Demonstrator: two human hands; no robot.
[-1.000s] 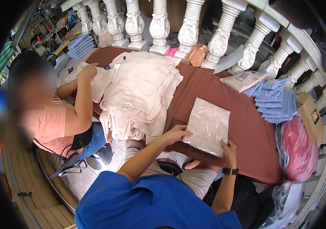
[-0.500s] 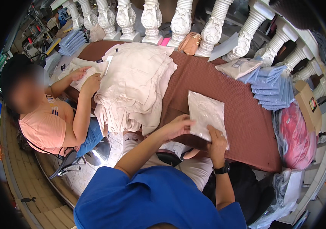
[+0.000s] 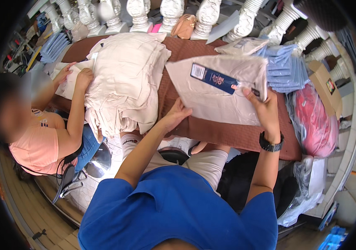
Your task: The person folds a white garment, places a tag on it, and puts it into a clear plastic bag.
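Note:
In front of me, tilted up above the brown-covered table [image 3: 203, 132], is a beige folded garment in a clear plastic bag [image 3: 219, 104]. A dark blue hang tag [image 3: 212, 78] with a white label lies on its front. My right hand [image 3: 267, 109] grips the bag's right side, thumb on the front near the tag; the fingers behind are hidden. At the lower left edge, my left hand [image 3: 176, 116] pinches the bag between thumb and fingers. To the left of my hands lies a tall heap of beige garments [image 3: 123, 79].
On the left, a seated co-worker's hands [image 3: 82, 77] handle a beige garment. Bagged blue garments [image 3: 287, 71] and a bagged beige one [image 3: 240, 46] lie at the right. Nearby are a cardboard box [image 3: 326, 89] and red items in plastic [image 3: 314, 121]. White balusters [image 3: 171, 14] line the far edge.
The bagged garment has been lifted and turned, so its tag now shows. My right hand has moved up and right with it; my left hand has shifted up and left.

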